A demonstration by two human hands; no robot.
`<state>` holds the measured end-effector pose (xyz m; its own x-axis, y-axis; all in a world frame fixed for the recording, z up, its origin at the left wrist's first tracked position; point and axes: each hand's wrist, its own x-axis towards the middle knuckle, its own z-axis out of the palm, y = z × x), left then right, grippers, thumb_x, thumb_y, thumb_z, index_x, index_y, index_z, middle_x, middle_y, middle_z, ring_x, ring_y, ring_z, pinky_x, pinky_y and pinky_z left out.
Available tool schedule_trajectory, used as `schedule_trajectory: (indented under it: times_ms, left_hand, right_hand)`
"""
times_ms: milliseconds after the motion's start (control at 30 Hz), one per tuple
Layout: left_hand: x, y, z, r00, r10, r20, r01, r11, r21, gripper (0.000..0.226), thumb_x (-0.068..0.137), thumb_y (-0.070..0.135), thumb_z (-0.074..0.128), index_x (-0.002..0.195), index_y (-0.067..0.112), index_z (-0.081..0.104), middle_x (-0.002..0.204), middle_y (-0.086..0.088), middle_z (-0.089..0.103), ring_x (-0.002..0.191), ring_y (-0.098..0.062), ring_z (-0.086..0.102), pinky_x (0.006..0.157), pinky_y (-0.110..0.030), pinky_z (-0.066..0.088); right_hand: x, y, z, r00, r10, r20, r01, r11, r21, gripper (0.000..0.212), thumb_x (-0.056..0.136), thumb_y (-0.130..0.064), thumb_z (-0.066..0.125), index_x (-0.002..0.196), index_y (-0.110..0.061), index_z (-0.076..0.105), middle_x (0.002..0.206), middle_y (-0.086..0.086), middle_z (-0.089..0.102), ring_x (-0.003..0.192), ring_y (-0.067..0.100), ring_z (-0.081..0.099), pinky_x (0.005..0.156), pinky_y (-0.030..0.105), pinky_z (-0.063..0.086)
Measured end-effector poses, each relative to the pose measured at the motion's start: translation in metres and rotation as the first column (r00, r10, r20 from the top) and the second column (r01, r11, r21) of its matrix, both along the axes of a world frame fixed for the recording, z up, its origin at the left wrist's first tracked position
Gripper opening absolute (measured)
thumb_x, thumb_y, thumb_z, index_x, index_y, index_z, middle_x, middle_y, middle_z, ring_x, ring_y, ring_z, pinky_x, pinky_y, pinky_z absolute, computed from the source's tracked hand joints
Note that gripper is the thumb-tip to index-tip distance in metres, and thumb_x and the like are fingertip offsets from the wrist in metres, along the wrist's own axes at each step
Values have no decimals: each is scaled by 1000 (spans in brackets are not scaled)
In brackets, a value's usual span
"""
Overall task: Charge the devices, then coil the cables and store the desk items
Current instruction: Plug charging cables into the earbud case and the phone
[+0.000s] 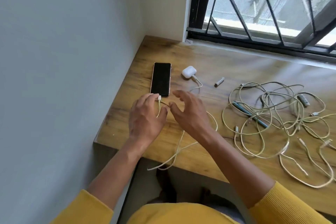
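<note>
Left hand [145,116] hides its grip on the phone [161,78] cable [179,148], unclear; right hand [189,112] spread, holding nothing.

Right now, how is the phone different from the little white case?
The phone is black, flat and long; the earbud case is white, rounded and smaller. The phone lies nearer the wall, the case nearer the window. Both rest on the desk with a cable at one end.

Left grip [145,116] palm down with fingers loosely curled, right grip [189,112] spread, fingers apart
</note>
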<state>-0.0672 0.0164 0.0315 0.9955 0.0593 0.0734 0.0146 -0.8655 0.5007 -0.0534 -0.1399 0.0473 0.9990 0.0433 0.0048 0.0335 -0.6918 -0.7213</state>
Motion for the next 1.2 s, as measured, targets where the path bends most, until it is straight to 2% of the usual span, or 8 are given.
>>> schedule_trajectory:
  times_ms: [67, 233, 400, 600, 733, 867, 1033, 1200]
  left_hand:
    - [-21, 2, 1, 1000, 11, -9, -11, 1000, -29, 48, 102, 41, 62, 144, 20, 59, 147, -1, 60, 137, -18, 54, 108, -25, 33]
    - [-83, -4, 3, 994, 110, -16, -111, 991, -70, 46, 106, 38, 57, 148, 19, 57, 154, -2, 55, 145, -17, 46, 114, -23, 24]
    - [-154, -22, 5, 977, 208, -34, -211, 970, -124, 49, 107, 41, 55, 150, 19, 54, 158, -1, 51, 149, -16, 40, 125, -33, 28]
    - [-235, -36, -4, 960, 276, -41, -279, 955, -97, 49, 107, 42, 55, 151, 21, 53, 160, -1, 49, 152, -19, 38, 122, -31, 22]
    - [-265, -34, -13, 960, 275, -48, -278, 957, -85, 54, 103, 47, 50, 149, 19, 56, 156, -1, 53, 148, -19, 44, 122, -34, 30]
    - [-283, -19, -35, 955, 293, -47, -295, 954, -51, 52, 99, 42, 54, 143, 16, 62, 149, -3, 60, 143, -22, 50, 117, -29, 32]
    - [-290, 12, -93, 958, 276, -72, -276, 961, 18, 54, 99, 43, 55, 145, 15, 61, 151, -3, 60, 146, -24, 50, 118, -37, 38]
    - [-277, 41, -168, 965, 262, -24, -260, 964, 51, 48, 98, 31, 67, 143, 13, 62, 151, -7, 60, 144, -27, 51, 121, -41, 40]
  right_hand:
    - [-11, -2, 2, 999, 22, 23, -23, 999, 22, 39, 100, -34, 66, 137, -22, 65, 132, -4, 69, 120, 14, 62, 99, 31, 50]
    - [-42, -17, 5, 989, 91, 113, -102, 989, 104, 34, 99, -33, 68, 131, -21, 68, 124, -7, 73, 110, 13, 68, 93, 45, 59]
    - [-89, -36, 7, 983, 140, 117, -156, 978, 141, 33, 99, -31, 68, 130, -22, 70, 122, -9, 73, 104, 8, 67, 93, 41, 58]
    - [-163, -44, 5, 960, 264, 94, -277, 945, 171, 34, 100, -35, 65, 133, -26, 67, 125, -12, 71, 108, 6, 65, 94, 40, 57]
    - [-201, -38, -4, 943, 323, 81, -332, 926, 177, 33, 100, -31, 68, 131, -22, 69, 119, -10, 73, 104, 7, 65, 92, 42, 57]
    - [-220, -22, -33, 948, 314, 57, -319, 930, 181, 29, 99, -31, 70, 127, -24, 71, 116, -14, 73, 102, 3, 65, 93, 40, 56]
    - [-226, 12, -97, 955, 293, 41, -295, 934, 200, 32, 98, -33, 68, 128, -23, 72, 123, -13, 72, 116, 5, 65, 99, 40, 56]
    - [-219, 48, -179, 961, 268, 61, -275, 932, 236, 33, 97, -32, 66, 127, -19, 73, 122, -9, 74, 113, 7, 68, 97, 41, 57]
